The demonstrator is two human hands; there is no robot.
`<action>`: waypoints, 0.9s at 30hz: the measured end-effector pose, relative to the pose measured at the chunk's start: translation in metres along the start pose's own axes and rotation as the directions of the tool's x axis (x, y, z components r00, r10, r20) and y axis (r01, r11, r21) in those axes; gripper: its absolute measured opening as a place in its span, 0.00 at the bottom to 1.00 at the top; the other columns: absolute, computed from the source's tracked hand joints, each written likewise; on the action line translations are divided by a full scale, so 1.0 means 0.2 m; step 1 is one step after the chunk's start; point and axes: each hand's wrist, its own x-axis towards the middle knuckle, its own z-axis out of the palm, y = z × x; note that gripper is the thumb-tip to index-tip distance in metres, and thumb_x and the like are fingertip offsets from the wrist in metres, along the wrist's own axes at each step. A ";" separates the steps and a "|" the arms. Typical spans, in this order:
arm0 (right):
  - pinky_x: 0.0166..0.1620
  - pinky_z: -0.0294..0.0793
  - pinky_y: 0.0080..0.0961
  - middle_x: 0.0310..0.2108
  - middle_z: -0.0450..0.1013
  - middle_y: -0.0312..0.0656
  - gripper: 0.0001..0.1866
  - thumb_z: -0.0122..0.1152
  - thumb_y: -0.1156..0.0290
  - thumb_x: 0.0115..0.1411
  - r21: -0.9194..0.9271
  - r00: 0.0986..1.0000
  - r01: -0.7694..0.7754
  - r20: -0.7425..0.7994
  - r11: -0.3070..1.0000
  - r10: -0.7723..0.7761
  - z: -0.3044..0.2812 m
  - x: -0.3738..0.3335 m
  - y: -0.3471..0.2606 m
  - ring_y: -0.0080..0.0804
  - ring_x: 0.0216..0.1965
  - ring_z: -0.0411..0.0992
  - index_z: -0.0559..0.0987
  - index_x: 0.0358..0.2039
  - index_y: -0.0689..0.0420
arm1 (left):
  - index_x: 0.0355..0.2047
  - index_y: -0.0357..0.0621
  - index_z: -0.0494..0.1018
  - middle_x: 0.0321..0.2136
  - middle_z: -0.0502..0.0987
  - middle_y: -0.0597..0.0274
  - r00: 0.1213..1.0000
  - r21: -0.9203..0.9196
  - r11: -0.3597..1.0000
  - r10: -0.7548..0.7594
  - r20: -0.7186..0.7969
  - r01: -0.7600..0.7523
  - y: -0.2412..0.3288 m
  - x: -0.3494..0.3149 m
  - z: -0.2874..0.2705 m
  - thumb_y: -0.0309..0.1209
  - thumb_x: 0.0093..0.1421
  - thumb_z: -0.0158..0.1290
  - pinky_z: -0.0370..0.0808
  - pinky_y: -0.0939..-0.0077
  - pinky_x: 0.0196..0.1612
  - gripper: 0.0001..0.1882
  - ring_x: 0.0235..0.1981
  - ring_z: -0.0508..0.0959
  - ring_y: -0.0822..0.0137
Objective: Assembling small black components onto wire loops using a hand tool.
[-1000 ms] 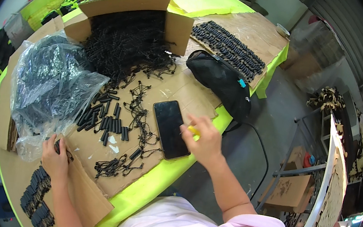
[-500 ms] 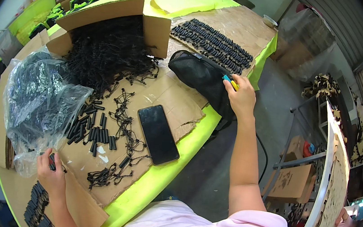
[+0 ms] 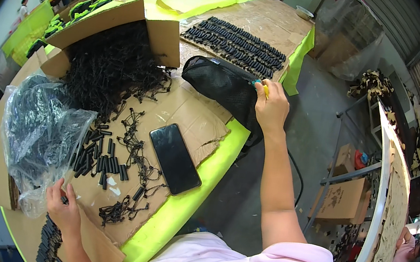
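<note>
My left hand (image 3: 65, 210) is at the lower left of the table, with a short black tube (image 3: 64, 199) between its fingers. Just below that hand lie rows of black tubes with cords (image 3: 49, 242). My right hand (image 3: 272, 106) closes round a small yellow-and-teal tool (image 3: 265, 90), whose kind I cannot make out. It is held over the edge of a black mesh bag (image 3: 221, 82). Loose black tubes (image 3: 104, 162) are heaped mid-table, beside a strand of tangled black cords (image 3: 135, 145). A black phone (image 3: 175, 159) lies to their right.
An open cardboard box (image 3: 163, 44) spills black cords (image 3: 114, 59) at the back left, with a clear plastic bag (image 3: 43, 126) beside it. Finished-looking rows of black tubes (image 3: 236, 42) cover the far board. A metal frame and carton (image 3: 340, 199) stand to the right.
The whole view has shifted slightly. My left hand's fingers have spread a little around the black tube; my right hand stays by the mesh bag with the yellow-and-teal tool.
</note>
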 end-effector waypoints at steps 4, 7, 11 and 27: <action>0.25 0.71 0.32 0.29 0.69 0.39 0.14 0.58 0.59 0.53 0.094 0.996 0.092 0.005 0.991 -0.093 -0.05 -0.09 -0.13 0.42 0.25 0.71 0.72 0.33 0.55 | 0.37 0.37 0.71 0.24 0.65 0.59 1.000 0.002 1.000 -0.002 -0.002 0.002 0.01 0.00 -0.01 0.27 0.55 0.50 0.65 0.70 0.27 0.10 0.21 0.66 0.64; 0.22 0.72 0.31 0.29 0.67 0.38 0.16 0.60 0.56 0.50 0.148 0.948 0.189 0.228 0.971 -0.220 0.07 -0.21 -0.20 0.39 0.21 0.72 0.72 0.33 0.54 | 0.37 0.37 0.71 0.24 0.65 0.59 1.000 -0.003 1.000 0.005 0.011 -0.005 0.01 -0.01 0.00 0.27 0.55 0.51 0.65 0.70 0.26 0.10 0.21 0.66 0.64; 0.24 0.73 0.30 0.30 0.69 0.37 0.17 0.62 0.57 0.49 0.195 0.904 0.157 0.366 0.968 -0.220 0.20 -0.31 -0.25 0.38 0.24 0.73 0.73 0.34 0.55 | 0.37 0.37 0.70 0.23 0.64 0.59 1.000 -0.024 1.000 0.015 0.023 -0.015 0.04 0.00 0.00 0.26 0.55 0.51 0.65 0.71 0.26 0.10 0.21 0.66 0.64; 0.36 0.73 0.36 0.41 0.67 0.38 0.23 0.59 0.55 0.49 -0.097 0.928 -0.196 0.302 0.976 0.217 0.05 -0.10 -0.20 0.41 0.34 0.73 0.73 0.42 0.55 | 0.37 0.37 0.70 0.23 0.65 0.58 1.000 -0.008 1.000 0.025 0.013 -0.025 0.01 -0.05 -0.03 0.26 0.55 0.51 0.65 0.71 0.26 0.10 0.21 0.67 0.64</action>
